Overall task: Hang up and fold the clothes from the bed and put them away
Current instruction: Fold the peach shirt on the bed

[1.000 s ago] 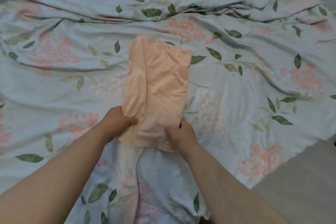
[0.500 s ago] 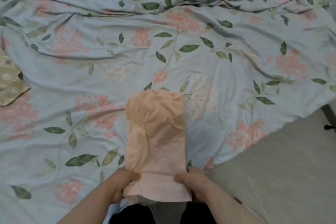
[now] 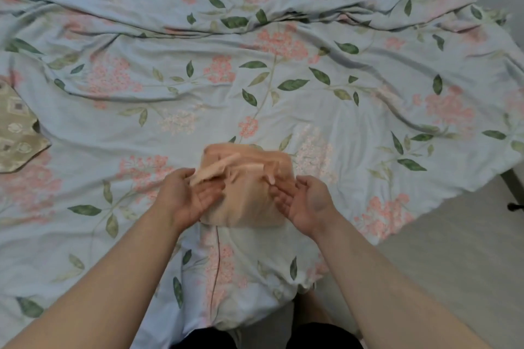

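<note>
Beside garment: left hand, right hand, palms inward.

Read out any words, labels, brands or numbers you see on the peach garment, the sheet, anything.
None: no text shows anywhere. The peach garment shows no label, and the floral sheet and the patterned cloth at left carry only printed flowers, leaves and shapes.

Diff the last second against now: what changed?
The garment, a long strip before, is now folded in half, its near end brought over. Both hands pinched its near corners; now the right hand shows straight fingers off the cloth, while the left hand is too blurred to tell. The sheet lies as before.
</note>
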### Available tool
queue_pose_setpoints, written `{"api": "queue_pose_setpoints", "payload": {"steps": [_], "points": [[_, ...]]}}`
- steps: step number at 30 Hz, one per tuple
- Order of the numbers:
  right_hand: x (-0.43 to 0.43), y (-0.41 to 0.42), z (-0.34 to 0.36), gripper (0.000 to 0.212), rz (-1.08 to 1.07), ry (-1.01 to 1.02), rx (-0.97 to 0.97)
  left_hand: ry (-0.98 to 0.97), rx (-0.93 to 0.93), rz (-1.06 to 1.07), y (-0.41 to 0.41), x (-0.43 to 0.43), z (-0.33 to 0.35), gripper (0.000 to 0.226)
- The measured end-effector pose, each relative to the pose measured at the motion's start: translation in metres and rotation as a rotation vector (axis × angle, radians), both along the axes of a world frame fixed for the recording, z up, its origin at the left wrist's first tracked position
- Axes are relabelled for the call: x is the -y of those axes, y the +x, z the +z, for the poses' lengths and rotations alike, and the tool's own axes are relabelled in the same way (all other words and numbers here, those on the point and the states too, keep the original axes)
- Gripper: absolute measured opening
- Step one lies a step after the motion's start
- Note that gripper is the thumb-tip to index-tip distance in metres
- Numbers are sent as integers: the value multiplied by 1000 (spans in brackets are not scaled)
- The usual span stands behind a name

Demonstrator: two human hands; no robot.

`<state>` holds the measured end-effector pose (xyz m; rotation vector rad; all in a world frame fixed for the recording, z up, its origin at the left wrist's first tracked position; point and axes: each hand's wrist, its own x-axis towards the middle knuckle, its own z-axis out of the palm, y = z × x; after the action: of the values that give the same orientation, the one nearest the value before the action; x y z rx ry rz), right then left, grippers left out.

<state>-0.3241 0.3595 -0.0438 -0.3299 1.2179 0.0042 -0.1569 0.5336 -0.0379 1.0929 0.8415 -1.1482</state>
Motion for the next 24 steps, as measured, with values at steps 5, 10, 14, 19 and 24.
{"api": "queue_pose_setpoints", "payload": {"steps": [5, 10, 14, 19, 24], "points": [[7, 23, -35, 4, 169, -282, -148, 406, 544, -300, -1, 11, -31, 33], [-6, 10, -61, 82, 607, -587, -392, 406, 620, -573, -29, -18, -61, 78], [-13, 14, -67, 69, 607, -484, -336, 313, 416, -569, -18, -20, -75, 46], [-13, 19, -44, 39, 517, -451, -187, 243, 238, -589, 6, -22, -58, 35], [-17, 22, 31, 24, 427, -427, -49, 64, 213, -414, 5, -39, 10, 36]]}}
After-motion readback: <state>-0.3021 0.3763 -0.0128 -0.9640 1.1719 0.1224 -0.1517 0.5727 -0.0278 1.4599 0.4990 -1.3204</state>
